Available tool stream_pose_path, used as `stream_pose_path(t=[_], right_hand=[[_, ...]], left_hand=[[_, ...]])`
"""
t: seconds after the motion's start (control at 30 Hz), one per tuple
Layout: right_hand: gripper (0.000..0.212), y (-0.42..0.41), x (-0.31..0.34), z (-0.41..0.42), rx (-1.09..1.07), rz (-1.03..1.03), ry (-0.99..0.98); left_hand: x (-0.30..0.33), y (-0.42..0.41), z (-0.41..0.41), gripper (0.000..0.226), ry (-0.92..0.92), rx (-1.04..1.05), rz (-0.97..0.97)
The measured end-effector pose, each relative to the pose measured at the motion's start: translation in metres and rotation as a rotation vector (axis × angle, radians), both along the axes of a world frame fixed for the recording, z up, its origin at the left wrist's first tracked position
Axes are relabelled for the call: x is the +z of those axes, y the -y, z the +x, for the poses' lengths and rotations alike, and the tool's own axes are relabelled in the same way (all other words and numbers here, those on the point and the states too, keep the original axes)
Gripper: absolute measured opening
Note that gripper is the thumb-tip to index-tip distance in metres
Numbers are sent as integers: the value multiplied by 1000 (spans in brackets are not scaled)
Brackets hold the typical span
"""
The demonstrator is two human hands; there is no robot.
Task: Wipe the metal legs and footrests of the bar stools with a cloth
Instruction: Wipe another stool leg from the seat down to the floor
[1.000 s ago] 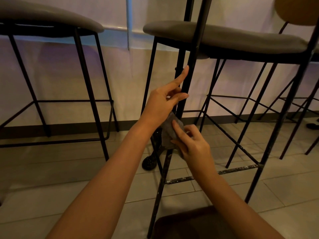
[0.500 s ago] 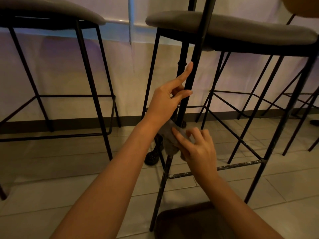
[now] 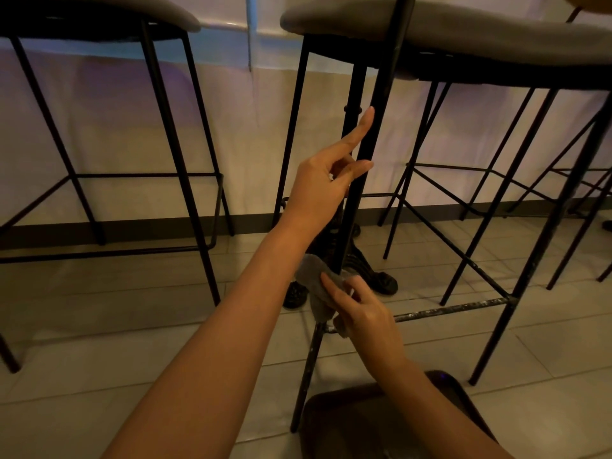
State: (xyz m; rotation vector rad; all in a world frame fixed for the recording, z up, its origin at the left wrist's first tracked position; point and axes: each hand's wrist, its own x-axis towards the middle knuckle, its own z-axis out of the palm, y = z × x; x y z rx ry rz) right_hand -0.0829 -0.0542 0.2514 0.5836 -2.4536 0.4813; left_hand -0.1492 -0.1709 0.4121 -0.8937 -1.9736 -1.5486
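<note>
Wiping: working the cloth point(image 3: 316, 283) on the near front leg point(image 3: 356, 200) of the middle stool point(image 3: 463, 31), just above the joint with the footrest point(image 3: 453, 311).
Right hand: pinching the cloth around the leg, right hand point(image 3: 359, 309) curled, thumb lying on the fabric.
Left hand: bracing higher on the same leg, left hand point(image 3: 323, 190) with forefinger straight along the metal and the other fingers loosely bent; gripping nothing.
Key relation: leg running long and slanted, from the floor point(image 3: 99, 342) near the person up and away to the seat; cloth sitting low on it, so unwiped length lying both upward toward the left hand and downward to the foot.
Nearer hand: right, already on the cloth.
Footrest: branching rightward from the cloth, paint-speckled, likely needing a sideways pass.
Room: open floor on both sides; neighbouring stool point(image 3: 82, 14) well apart on the left; dark ornate base point(image 3: 361, 260) crowding just behind the leg.
</note>
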Motion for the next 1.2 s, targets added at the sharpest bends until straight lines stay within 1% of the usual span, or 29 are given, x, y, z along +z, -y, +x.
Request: stream_pose_path(t=[0.17, 0.3, 0.4, 0.53, 0.77, 0.87, 1.03, 1.2], right_hand=[[77, 1, 3, -1, 1, -12, -4], [71, -1, 16, -6, -42, 0, -64], [65, -5, 16, -8, -32, 28, -88], [65, -5, 9, -10, 1, 25, -70], [54, 0, -1, -13, 23, 3, -33], [57, 1, 2, -14, 22, -14, -38], [44, -1, 3, -10, 1, 47, -56], [49, -3, -21, -1, 15, 122, -14]], left_hand=[[-2, 0, -3, 55, -16, 2, 8], [-4, 0, -4, 54, -34, 3, 7], [-5, 0, -5, 54, -37, 2, 7], [-7, 1, -5, 55, -39, -8, 6], [-6, 2, -3, 56, -25, -17, 4], [-6, 3, -3, 55, -18, -12, -4], [-6, 2, -3, 55, -30, 2, -17], [-5, 2, 0, 55, -36, 15, -23]])
